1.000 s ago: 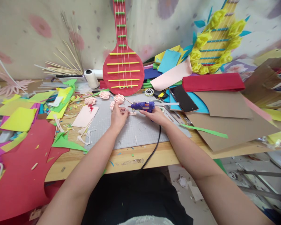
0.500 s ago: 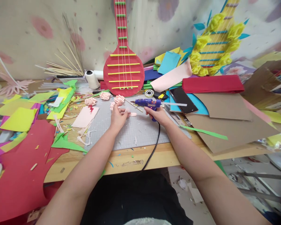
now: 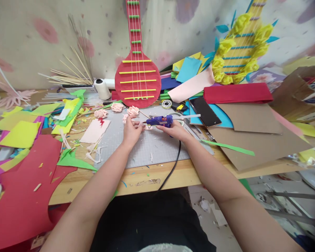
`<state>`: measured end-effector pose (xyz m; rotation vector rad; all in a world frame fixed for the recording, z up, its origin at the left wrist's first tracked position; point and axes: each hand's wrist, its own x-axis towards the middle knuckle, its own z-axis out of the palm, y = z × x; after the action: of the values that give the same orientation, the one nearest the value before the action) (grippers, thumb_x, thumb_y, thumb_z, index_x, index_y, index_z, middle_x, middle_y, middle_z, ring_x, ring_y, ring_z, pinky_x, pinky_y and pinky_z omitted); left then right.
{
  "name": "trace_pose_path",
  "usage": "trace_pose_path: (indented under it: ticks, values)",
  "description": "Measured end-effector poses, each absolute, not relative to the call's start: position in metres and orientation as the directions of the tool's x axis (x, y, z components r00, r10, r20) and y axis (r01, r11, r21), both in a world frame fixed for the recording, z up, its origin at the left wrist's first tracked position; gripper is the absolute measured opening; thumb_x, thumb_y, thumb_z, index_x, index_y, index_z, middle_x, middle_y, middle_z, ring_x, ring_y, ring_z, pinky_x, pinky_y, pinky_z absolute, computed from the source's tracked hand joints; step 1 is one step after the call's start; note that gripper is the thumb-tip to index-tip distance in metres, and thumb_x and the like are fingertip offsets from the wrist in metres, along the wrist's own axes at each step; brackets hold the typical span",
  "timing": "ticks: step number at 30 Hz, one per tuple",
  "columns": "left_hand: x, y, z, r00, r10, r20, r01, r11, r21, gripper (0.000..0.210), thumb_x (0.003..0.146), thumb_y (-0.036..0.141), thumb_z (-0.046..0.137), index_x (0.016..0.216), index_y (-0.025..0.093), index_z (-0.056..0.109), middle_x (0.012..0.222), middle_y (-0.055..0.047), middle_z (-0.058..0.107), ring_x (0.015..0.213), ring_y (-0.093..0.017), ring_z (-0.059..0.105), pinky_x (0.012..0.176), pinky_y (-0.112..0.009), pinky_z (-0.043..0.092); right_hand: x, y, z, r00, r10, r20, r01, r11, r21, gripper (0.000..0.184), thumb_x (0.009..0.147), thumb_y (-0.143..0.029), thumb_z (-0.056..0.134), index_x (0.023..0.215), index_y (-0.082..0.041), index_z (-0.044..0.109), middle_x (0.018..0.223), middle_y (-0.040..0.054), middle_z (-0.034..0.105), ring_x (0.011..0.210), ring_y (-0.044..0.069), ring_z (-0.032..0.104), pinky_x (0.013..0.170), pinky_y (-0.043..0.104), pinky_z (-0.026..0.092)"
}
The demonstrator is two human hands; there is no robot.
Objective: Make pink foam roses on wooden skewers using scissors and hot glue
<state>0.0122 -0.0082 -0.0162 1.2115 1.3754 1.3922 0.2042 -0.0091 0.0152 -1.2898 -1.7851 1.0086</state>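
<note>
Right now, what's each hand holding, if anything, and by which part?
Right hand: blue glue gun, by its handle. Left hand: seemingly pink strip, by one end.

A: What sort of place is this?

B: An indoor craft work area: a wooden desk (image 3: 135, 175) bears a gridded cutting mat (image 3: 162, 150), a glue gun (image 3: 160, 121), cardboard sheets (image 3: 238, 157) and colored scraps (image 3: 73, 161).

A: Which constructed pieces support this reading?

B: A red stringed-instrument model (image 3: 138, 84) and a yellow, flower-trimmed model (image 3: 237, 51), before a flower-patterned wall covering (image 3: 46, 29).

A: Home or studio?

B: Indeterminate from the visible furnishings.
</note>
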Motion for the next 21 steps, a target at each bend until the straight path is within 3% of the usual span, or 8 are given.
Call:
trace_pose_path:
  ticks: [7,21]
  values:
    - [0.0105,-0.0074,-0.0194,-0.195,0.974,0.111,0.108,-0.091,0.990,0.040,0.071,0.018,0.062,0.104,0.020,0.039,0.075,0.001,0.059,0.063,-0.013,0.065,0.058,-0.025,0.054,0.2049,-0.0091,0.0179,-0.264,0.962,0.066,0.528,0.201,-0.825,0.038,0.070,-0.052,0.060,0.083,-0.017,0.064,0.060,0.0005,0.055,0.064,0.015,0.054,0.058,0.026,0.042]
    - [0.0082,-0.0068,-0.0238,-0.176,0.967,0.182,0.207,-0.144,0.968,0.041,0.070,0.018,0.061,0.105,0.021,0.040,0.075,0.001,0.061,0.062,-0.013,0.065,0.056,-0.023,0.052,0.2058,-0.0068,0.0147,-0.223,0.972,0.077,0.528,0.187,-0.828,0.036,0.071,-0.051,0.059,0.082,-0.018,0.065,0.061,0.0023,0.058,0.066,0.016,0.056,0.059,0.028,0.044]
